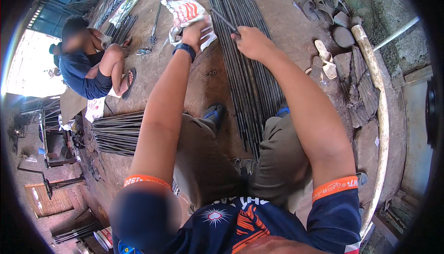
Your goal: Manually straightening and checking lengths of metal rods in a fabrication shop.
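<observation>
My right hand (253,43) is closed round one end of a dark metal rod (224,20), which slants up and left above a long bundle of similar rods (247,76). The bundle lies on the floor in front of me, running between my feet. My left hand (196,35) is held over a white plastic sack (186,12) with red print, its fingers apart. Whether those fingers touch the sack I cannot tell. Several small metal nuts (210,73) sit on the floor just left of the bundle.
At the left a co-worker (88,64) sits low beside more rods. Another rod stack (118,134) lies left of my legs. To the right are a pair of pale sandals (325,60), scrap pieces (319,2) and a long pale pole (377,87) along the wall.
</observation>
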Action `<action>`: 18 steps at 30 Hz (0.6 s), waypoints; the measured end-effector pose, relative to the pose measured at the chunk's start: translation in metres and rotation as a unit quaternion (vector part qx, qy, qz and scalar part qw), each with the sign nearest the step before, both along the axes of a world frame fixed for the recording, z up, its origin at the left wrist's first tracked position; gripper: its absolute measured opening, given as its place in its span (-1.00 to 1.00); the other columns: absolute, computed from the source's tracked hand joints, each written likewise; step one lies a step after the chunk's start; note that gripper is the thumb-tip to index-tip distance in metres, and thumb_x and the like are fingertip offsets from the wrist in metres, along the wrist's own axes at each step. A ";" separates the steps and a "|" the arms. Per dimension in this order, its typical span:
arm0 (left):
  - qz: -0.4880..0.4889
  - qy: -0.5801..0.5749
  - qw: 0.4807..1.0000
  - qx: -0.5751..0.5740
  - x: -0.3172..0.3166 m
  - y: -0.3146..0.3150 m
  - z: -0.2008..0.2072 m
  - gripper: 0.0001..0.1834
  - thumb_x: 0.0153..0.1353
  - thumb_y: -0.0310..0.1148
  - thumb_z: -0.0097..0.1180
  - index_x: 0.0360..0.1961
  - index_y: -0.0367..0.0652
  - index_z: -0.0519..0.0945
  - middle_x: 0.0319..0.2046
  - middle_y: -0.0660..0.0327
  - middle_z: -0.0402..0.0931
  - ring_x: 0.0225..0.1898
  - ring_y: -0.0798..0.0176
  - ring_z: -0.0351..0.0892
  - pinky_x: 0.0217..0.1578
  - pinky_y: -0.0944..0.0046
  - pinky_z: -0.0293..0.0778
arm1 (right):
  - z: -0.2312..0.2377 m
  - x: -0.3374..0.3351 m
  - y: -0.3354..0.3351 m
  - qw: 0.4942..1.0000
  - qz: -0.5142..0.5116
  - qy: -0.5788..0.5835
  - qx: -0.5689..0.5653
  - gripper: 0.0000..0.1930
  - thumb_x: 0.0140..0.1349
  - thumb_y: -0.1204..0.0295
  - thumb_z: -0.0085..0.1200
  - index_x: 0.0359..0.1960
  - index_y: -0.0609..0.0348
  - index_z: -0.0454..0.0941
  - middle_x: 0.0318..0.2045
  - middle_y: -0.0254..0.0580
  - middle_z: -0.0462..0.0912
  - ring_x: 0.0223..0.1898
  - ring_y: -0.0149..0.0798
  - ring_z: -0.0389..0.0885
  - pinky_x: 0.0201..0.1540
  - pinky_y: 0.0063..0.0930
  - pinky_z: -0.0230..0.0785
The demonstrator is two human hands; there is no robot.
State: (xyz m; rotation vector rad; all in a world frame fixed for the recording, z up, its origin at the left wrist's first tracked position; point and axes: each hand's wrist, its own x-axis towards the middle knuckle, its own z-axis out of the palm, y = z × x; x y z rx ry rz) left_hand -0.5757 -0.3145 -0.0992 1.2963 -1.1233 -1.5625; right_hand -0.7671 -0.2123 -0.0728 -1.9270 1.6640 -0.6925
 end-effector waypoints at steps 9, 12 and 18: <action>0.015 0.048 0.999 -0.004 -0.024 0.004 0.032 -0.56 0.02 0.05 0.21 -0.26 -0.07 0.49 -0.37 0.32 0.50 -0.31 0.32 0.48 -0.29 0.26 0.35 | 0.000 -0.006 0.002 0.999 -0.036 0.032 0.020 -0.65 0.23 0.21 -0.13 -0.24 0.29 0.48 -0.26 0.19 0.55 -0.15 0.15 0.49 -0.07 -0.10 0.33; 0.046 0.075 0.996 -0.015 -0.038 0.010 0.040 -0.64 0.02 -0.07 0.26 -0.38 -0.14 0.52 -0.47 0.29 0.50 -0.42 0.36 0.51 -0.44 0.38 0.38 | -0.003 -0.003 0.002 0.999 -0.002 0.033 0.016 -0.66 0.20 0.23 -0.11 -0.23 0.29 0.48 -0.24 0.19 0.54 -0.13 0.14 0.49 -0.06 -0.10 0.32; -0.034 0.176 0.981 -0.077 -0.032 0.013 0.036 -0.70 0.12 -0.16 0.17 -0.31 -0.17 0.48 -0.38 0.22 0.53 -0.32 0.28 0.52 -0.22 0.27 0.41 | 0.007 -0.001 0.006 0.999 -0.026 0.015 0.033 -0.69 0.17 0.27 -0.08 -0.23 0.28 0.49 -0.22 0.18 0.54 -0.12 0.12 0.49 -0.05 -0.12 0.32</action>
